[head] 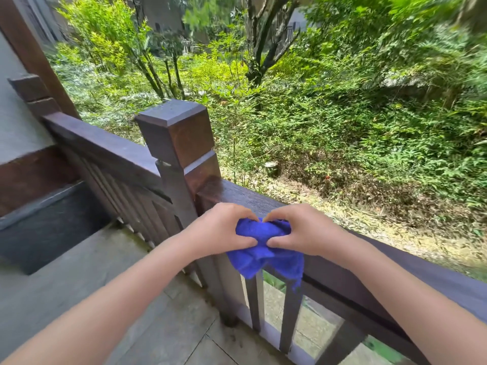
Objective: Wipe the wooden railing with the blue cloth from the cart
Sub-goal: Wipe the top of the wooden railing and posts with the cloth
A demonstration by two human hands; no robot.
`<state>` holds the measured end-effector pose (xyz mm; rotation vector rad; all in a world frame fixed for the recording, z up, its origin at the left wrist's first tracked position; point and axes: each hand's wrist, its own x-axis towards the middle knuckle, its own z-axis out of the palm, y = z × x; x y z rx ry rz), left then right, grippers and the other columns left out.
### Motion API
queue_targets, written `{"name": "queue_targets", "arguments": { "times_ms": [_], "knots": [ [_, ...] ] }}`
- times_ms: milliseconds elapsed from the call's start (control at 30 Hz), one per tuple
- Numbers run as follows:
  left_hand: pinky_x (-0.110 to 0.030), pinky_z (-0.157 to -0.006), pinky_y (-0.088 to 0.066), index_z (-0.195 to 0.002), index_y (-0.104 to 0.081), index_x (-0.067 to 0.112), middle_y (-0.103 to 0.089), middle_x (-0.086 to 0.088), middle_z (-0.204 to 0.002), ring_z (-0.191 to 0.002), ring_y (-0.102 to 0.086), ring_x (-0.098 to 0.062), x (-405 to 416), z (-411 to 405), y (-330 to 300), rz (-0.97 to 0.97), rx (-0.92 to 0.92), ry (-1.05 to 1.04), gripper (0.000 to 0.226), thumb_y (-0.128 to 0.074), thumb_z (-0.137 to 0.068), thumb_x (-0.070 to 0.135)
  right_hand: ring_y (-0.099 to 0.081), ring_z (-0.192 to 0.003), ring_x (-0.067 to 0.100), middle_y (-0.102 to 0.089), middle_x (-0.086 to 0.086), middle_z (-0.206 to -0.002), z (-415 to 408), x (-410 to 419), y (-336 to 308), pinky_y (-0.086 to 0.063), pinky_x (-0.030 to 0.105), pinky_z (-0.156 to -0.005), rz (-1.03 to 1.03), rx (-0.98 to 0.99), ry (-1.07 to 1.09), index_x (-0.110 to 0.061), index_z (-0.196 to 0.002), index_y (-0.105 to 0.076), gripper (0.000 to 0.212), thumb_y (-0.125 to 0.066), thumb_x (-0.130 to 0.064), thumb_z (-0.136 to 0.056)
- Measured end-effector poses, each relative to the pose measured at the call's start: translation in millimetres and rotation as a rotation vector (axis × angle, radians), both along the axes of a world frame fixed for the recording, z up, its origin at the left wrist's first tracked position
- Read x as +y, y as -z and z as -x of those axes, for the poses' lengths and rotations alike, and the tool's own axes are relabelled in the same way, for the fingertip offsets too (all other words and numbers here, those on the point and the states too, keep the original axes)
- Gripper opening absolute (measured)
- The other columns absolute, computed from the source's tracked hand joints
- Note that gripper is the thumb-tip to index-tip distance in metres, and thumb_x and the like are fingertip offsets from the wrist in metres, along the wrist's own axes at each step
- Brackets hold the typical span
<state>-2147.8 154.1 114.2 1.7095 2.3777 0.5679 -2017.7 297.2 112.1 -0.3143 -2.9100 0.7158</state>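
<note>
A bunched blue cloth (266, 251) lies on the top of the dark wooden railing (237, 192), just right of the square corner post (179, 133). Its lower part hangs over the near side of the rail. My left hand (221, 227) grips the cloth's left side and my right hand (303, 227) grips its right side. The fingertips of both hands almost touch over the cloth. No cart is in view.
A second railing run (105, 151) with vertical slats goes from the post back to the left, toward a wall. Grey paving (105, 299) lies under my arms. Beyond the rail the ground drops to a slope of green shrubs and trees.
</note>
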Motion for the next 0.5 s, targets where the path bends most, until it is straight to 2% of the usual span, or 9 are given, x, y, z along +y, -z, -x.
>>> {"name": "queue_targets", "arguments": {
  "times_ms": [67, 133, 233, 333, 433, 500],
  "knots": [
    [-0.017, -0.072, -0.041, -0.106, -0.064, 0.024, -0.069, 0.003, -0.096, -0.085, -0.056, -0.009, 1, 1, -11, -0.009, -0.019, 0.013, 0.037, -0.069, -0.070, 0.029, -0.061, -0.089, 0.019, -0.069, -0.004, -0.095, -3, 2, -8, -0.052, 0.040, -0.077, 0.040, 0.017, 0.021, -0.032, -0.099, -0.064, 0.031, -0.068, -0.035, -0.069],
    [-0.013, -0.072, -0.041, -0.105, -0.064, 0.024, -0.067, 0.006, -0.093, -0.083, -0.056, -0.006, 5, -1, -19, -0.006, -0.053, 0.035, 0.037, -0.069, -0.069, 0.026, -0.062, -0.089, 0.020, -0.069, -0.004, -0.095, -7, 5, -15, -0.052, 0.041, -0.079, 0.062, 0.015, 0.040, -0.029, -0.097, -0.064, 0.030, -0.069, -0.033, -0.068],
    [-0.028, -0.082, -0.047, -0.104, -0.062, 0.025, -0.068, 0.002, -0.099, -0.089, -0.058, -0.013, 19, -8, -27, 0.019, -0.062, 0.108, 0.036, -0.068, -0.068, 0.026, -0.058, -0.085, 0.019, -0.060, -0.008, -0.084, -17, 11, -23, -0.051, 0.037, -0.078, 0.031, 0.000, 0.063, -0.025, -0.096, -0.064, 0.029, -0.068, -0.026, -0.067],
    [-0.033, -0.082, -0.048, -0.104, -0.061, 0.023, -0.066, 0.000, -0.100, -0.090, -0.057, -0.016, 42, -21, -33, 0.045, -0.036, 0.209, 0.036, -0.068, -0.069, 0.029, -0.052, -0.081, 0.014, -0.049, -0.016, -0.074, -39, 20, -34, -0.045, 0.026, -0.068, -0.027, -0.033, 0.121, -0.024, -0.098, -0.065, 0.032, -0.065, -0.021, -0.066],
    [-0.036, -0.081, -0.049, -0.102, -0.058, 0.024, -0.066, 0.000, -0.098, -0.088, -0.058, -0.018, 65, -48, -44, 0.048, -0.014, 0.313, 0.034, -0.068, -0.069, 0.028, -0.056, -0.084, 0.016, -0.058, -0.009, -0.080, -75, 26, -48, -0.049, 0.031, -0.077, -0.049, -0.057, 0.230, -0.027, -0.096, -0.064, 0.030, -0.065, -0.022, -0.066],
    [-0.039, -0.080, -0.050, -0.099, -0.055, 0.026, -0.064, 0.003, -0.098, -0.088, -0.058, -0.018, 77, -74, -51, 0.048, 0.000, 0.372, 0.034, -0.067, -0.068, 0.028, -0.059, -0.083, 0.015, -0.059, -0.011, -0.081, -108, 28, -55, -0.052, 0.030, -0.076, -0.017, -0.050, 0.319, -0.028, -0.094, -0.063, 0.029, -0.067, -0.024, -0.066]
  ]
}}
